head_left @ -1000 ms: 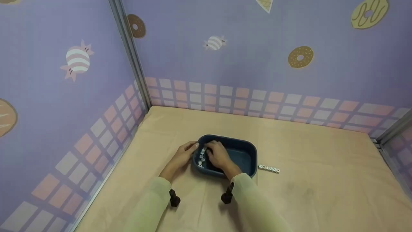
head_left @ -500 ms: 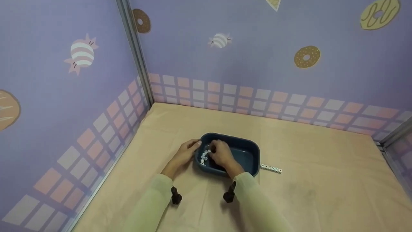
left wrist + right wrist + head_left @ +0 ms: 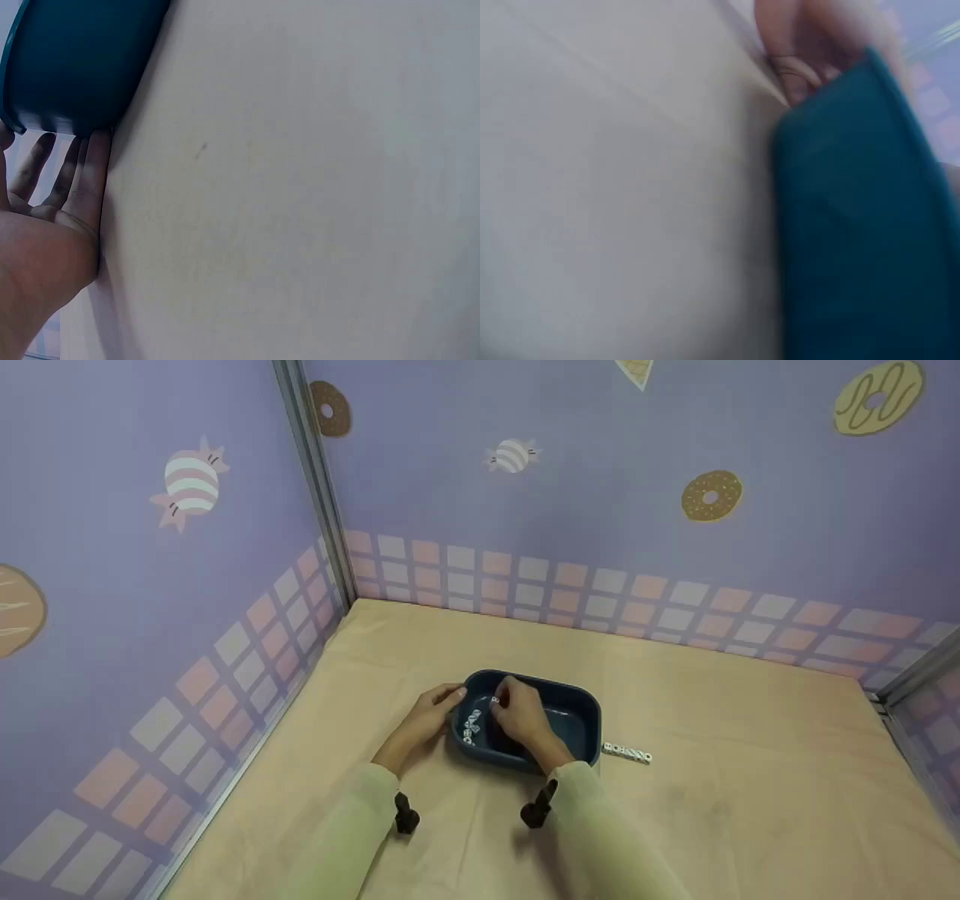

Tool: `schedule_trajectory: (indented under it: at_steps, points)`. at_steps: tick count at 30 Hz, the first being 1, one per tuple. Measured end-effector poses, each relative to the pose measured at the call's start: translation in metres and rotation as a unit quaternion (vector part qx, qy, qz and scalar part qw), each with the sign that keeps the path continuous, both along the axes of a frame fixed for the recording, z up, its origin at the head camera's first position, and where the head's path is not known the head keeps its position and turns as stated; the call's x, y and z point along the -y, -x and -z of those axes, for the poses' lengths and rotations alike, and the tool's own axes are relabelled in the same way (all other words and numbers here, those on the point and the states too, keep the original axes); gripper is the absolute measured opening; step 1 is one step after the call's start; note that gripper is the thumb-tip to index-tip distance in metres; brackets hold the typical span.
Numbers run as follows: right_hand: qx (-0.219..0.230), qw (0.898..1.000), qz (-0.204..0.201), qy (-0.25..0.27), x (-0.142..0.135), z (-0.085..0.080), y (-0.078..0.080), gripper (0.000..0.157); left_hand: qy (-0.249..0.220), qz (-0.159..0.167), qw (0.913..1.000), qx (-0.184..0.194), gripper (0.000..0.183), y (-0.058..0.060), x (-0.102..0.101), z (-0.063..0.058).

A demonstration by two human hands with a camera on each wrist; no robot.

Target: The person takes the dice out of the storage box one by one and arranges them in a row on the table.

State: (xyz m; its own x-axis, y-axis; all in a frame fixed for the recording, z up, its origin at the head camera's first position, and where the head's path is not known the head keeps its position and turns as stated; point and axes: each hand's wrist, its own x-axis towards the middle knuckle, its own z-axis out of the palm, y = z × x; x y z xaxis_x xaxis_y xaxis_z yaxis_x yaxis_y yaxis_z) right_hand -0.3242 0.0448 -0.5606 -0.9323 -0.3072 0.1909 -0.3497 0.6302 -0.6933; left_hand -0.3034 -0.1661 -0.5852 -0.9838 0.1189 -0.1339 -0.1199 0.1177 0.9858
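Observation:
A dark blue rectangular tub (image 3: 551,694) stands on the table. At its left end my left hand (image 3: 427,716) steadies it. In the left wrist view the fingers (image 3: 90,176) are mostly straight against the tub's outer wall (image 3: 82,67), and the thumb lies by the rim. Several white dice (image 3: 471,726) with dark marks lie along the tub's left inside. My right hand (image 3: 521,716) is over the tub and pinches a white die (image 3: 495,700) between thumb and fingertips. In the right wrist view the tub's wall (image 3: 862,225) hides the right hand's fingertips.
A straight row of white dice (image 3: 627,753) lies on the cloth just right of the tub. The table has a pale yellow cloth (image 3: 750,750). Patterned purple walls (image 3: 600,495) rise behind and at the left.
My right hand has risen a little and moved right, away from the dice at the tub's left end, with a die now in its fingertips. The left hand stays at the tub.

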Motion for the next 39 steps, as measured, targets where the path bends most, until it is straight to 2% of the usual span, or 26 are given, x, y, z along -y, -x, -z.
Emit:
schedule_trajectory:
  at_steps: [3, 9, 12, 14, 17, 21, 24, 28, 33, 39]
  points:
    - [-0.003, 0.999, -0.024, 0.022, -0.017, -0.012, -0.005, 0.009, -0.003, -0.004, 1.0000, 0.004, 0.052, 0.000, -0.001, 0.000]
    - [-0.024, 0.995, -0.089, 0.028, -0.067, -0.043, -0.019, 0.008, 0.002, -0.007, 1.0000, 0.003, 0.052, 0.000, -0.003, 0.002]
    - [-0.040, 0.994, -0.092, 0.036, -0.094, -0.054, -0.026, 0.009, 0.001, -0.006, 1.0000, 0.002, 0.053, 0.000, -0.001, 0.002]
    - [-0.054, 0.994, -0.082, 0.040, -0.113, -0.055, -0.030, 0.009, -0.001, -0.007, 1.0000, 0.003, 0.052, -0.002, 0.001, 0.002]
    - [-0.083, 0.994, -0.057, 0.047, -0.144, -0.046, -0.038, 0.011, -0.008, -0.012, 0.9999, 0.008, 0.051, -0.003, 0.002, 0.003]
    - [-0.112, 0.992, -0.008, 0.050, -0.188, -0.024, -0.050, 0.014, -0.008, -0.004, 0.9999, 0.008, 0.052, -0.004, 0.000, 0.002]
    - [-0.103, 0.993, 0.036, 0.045, -0.220, -0.008, -0.060, 0.014, -0.001, 0.001, 1.0000, 0.002, 0.054, -0.003, -0.002, 0.001]
    - [-0.066, 0.994, 0.080, 0.030, -0.251, 0.007, -0.071, 0.013, -0.005, 0.004, 1.0000, 0.003, 0.053, -0.001, -0.003, 0.001]
    - [-0.028, 0.995, 0.091, 0.010, -0.270, 0.022, -0.076, 0.016, -0.014, 0.008, 0.9999, 0.004, 0.053, 0.000, -0.003, 0.000]
    - [0.004, 0.996, 0.089, 0.003, -0.272, 0.033, -0.073, 0.015, 0.017, -0.001, 0.9999, -0.001, 0.054, -0.001, -0.004, 0.000]
